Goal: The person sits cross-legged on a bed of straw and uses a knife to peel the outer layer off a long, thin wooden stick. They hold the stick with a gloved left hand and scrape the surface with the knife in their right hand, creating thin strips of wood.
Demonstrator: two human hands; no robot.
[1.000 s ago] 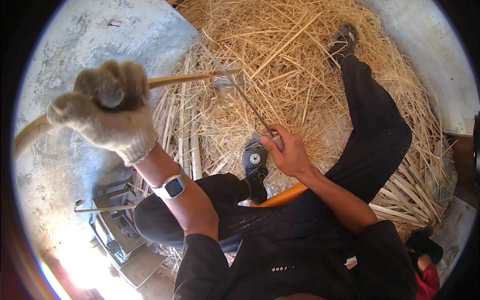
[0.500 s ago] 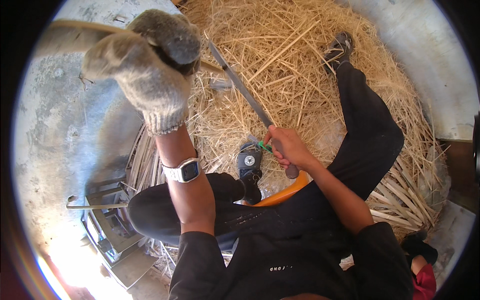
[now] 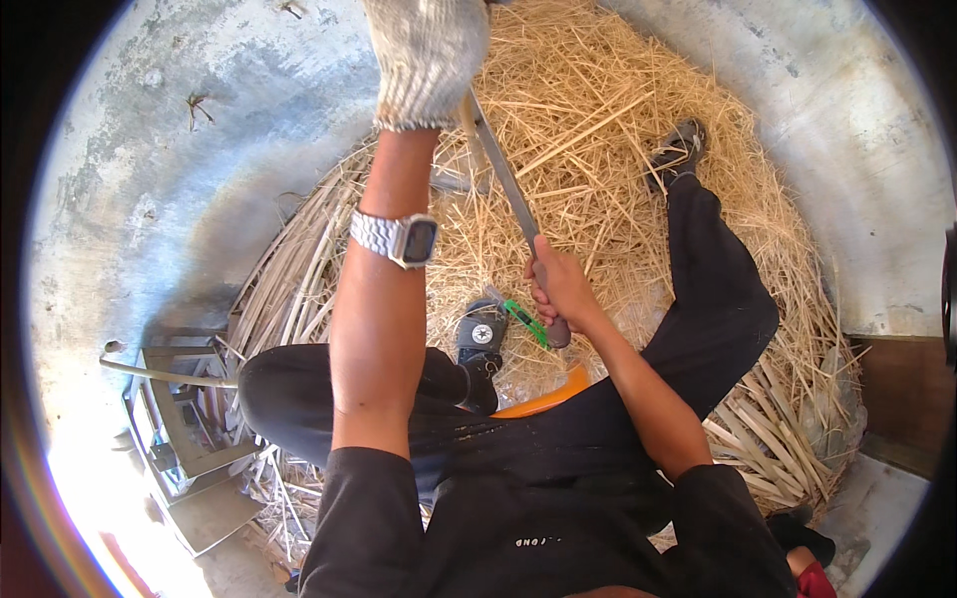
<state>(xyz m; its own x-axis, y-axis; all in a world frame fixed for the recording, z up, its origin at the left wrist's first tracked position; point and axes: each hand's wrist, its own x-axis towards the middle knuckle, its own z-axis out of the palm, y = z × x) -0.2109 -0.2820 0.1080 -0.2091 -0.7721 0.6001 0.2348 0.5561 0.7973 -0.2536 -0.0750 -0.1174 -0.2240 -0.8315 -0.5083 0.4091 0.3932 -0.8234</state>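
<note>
The right hand gripped a long knife, with open room to its right over straw. The view's edge cut off the left hand; I couldn't tell its grip.

Pale knit glove, silver wristwatch, black short-sleeved shirt, black trousers, dark shoes

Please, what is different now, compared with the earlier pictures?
The gloved left hand has moved upward and rightward to the picture's top edge; its fingers are out of view. The long knife slants more steeply. The green-handled tool shows more clearly. The right hand still grips the knife.
</note>
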